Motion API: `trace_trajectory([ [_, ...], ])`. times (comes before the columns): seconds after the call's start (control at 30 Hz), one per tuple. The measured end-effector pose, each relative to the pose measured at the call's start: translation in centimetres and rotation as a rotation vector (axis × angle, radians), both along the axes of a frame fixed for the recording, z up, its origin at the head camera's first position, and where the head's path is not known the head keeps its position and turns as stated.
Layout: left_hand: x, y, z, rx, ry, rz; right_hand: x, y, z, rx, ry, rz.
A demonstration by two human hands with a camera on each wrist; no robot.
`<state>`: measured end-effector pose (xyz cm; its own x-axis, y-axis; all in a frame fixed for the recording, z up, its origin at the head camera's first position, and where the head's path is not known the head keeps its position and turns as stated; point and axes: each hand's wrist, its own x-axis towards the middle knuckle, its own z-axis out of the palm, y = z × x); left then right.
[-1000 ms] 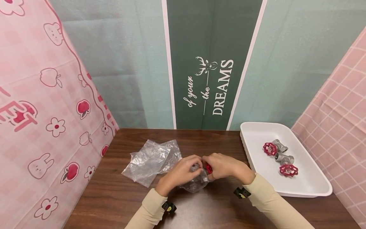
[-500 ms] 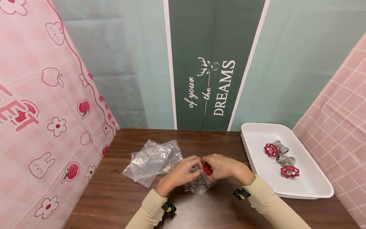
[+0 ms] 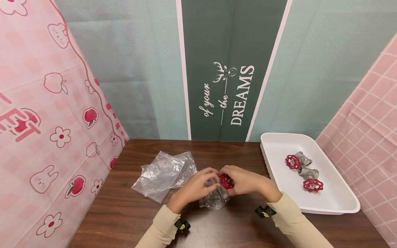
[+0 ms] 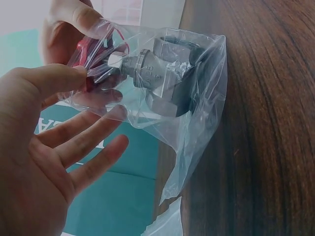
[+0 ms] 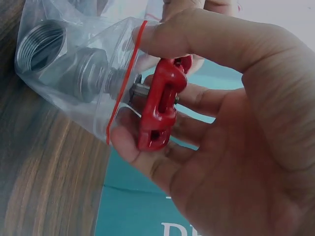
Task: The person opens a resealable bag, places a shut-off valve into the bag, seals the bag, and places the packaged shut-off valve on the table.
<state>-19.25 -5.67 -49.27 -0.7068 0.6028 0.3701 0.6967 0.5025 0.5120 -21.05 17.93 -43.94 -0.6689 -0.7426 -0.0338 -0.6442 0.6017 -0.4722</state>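
A metal valve [image 4: 165, 78] with a red handwheel [image 5: 160, 105] stands between my hands at the middle of the table. Its body sits inside a clear zip bag [image 3: 214, 204], while the handwheel sticks out past the red-striped mouth in the right wrist view. My left hand [image 3: 196, 187] pinches the bag near its mouth, thumb beside the wheel, other fingers spread. With fingers and thumb around the handwheel, my right hand [image 3: 245, 179] grips it, the thumb lying at the bag's edge. Part of the wheel is hidden behind the right fingers in the head view.
Flat clear zip bags [image 3: 159, 172] lie overlapping on the brown table [image 3: 124, 220], left of my hands. At the right, a white tray [image 3: 336, 196] holds two more valves with red handwheels [image 3: 313, 185]. Patterned cloths stand behind and at both sides.
The red handwheel has turned between my hands and shows more of its face. The bag's lower end has shifted slightly right. Both hands stay nearly in place.
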Motion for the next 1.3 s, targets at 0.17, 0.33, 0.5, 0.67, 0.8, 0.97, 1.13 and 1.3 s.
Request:
trace_trajectory([
  [0.17, 0.0, -0.1, 0.1, 0.023, 0.025, -0.01, 0.0, 0.4, -0.1, -0.062, 0.002, -0.018],
  [0.33, 0.0, -0.1, 0.2, 0.049, 0.015, -0.02, 0.1, 0.5, -0.3, -0.09, 0.046, -0.054],
  [0.5, 0.0, -0.2, 0.2, 0.064, -0.011, -0.022, 0.1, 0.3, -0.5, -0.105, 0.1, -0.065],
  [0.67, 0.1, -0.3, 0.3, 0.073, -0.018, -0.016, 0.0, 0.3, -0.7, -0.131, 0.17, -0.05],
  [0.8, 0.0, -0.3, 0.3, 0.083, -0.009, -0.009, 0.0, 0.3, -0.8, -0.125, 0.228, -0.051],
  [0.97, 0.1, -0.3, 0.2, 0.113, -0.007, -0.009, 0.1, 0.3, -1.0, -0.132, 0.238, -0.078],
  [1.13, 0.1, -0.3, 0.2, 0.14, -0.001, -0.008, 0.3, 0.2, -1.4, -0.162, 0.222, -0.112],
  [1.3, 0.1, -0.4, 0.1, 0.165, -0.008, 0.005, 0.4, 0.2, -1.7, -0.178, 0.219, -0.101],
])
